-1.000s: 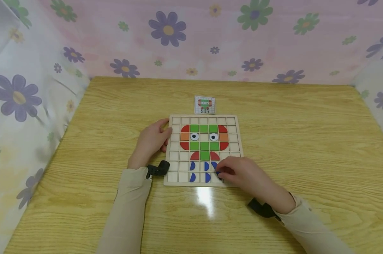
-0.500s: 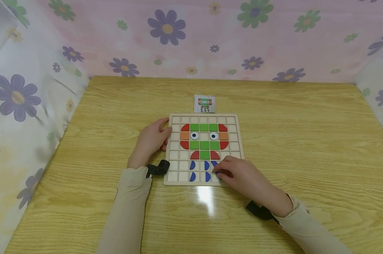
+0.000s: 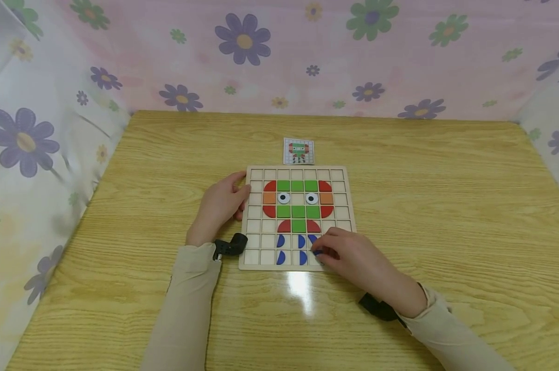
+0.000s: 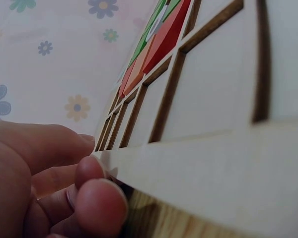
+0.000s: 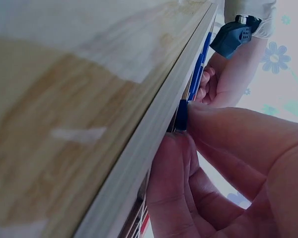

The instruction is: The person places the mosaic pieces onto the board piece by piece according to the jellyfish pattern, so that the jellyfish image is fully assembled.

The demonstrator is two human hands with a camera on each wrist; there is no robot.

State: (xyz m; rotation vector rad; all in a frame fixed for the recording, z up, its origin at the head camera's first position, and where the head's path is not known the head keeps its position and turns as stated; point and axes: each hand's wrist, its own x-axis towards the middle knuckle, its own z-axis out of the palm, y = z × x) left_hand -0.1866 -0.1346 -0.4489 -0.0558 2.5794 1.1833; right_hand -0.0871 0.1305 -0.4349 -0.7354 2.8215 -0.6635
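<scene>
A wooden grid board (image 3: pixel 253 255) lies on the table and bears green and orange squares, red quarter-round pieces, two eye discs (image 3: pixel 284 198) and several blue half-round pieces (image 3: pixel 281 257). At the board's left edge is my left hand (image 3: pixel 220 206), its fingertips against the rim; curled fingers (image 4: pixel 102 203) show beside that edge in the left wrist view. Over the bottom right cells, my right hand (image 3: pixel 353 252) pinches a small blue piece (image 5: pixel 181 115) between thumb and finger. Its shape is mostly hidden. Just above it, a blue piece (image 3: pixel 312 240) is partly covered by the fingers.
Behind the board lies a small printed card (image 3: pixel 299 151) showing a similar coloured figure on a grid. The wooden table (image 3: pixel 423 180) stretches around the board, with a flowered cloth (image 3: pixel 307 62) at its back and sides. A black device is strapped at each wrist.
The right hand has shifted very slightly left over the bottom right cells, and the blue piece in its fingers has turned a little. The left hand stays at the board's edge.
</scene>
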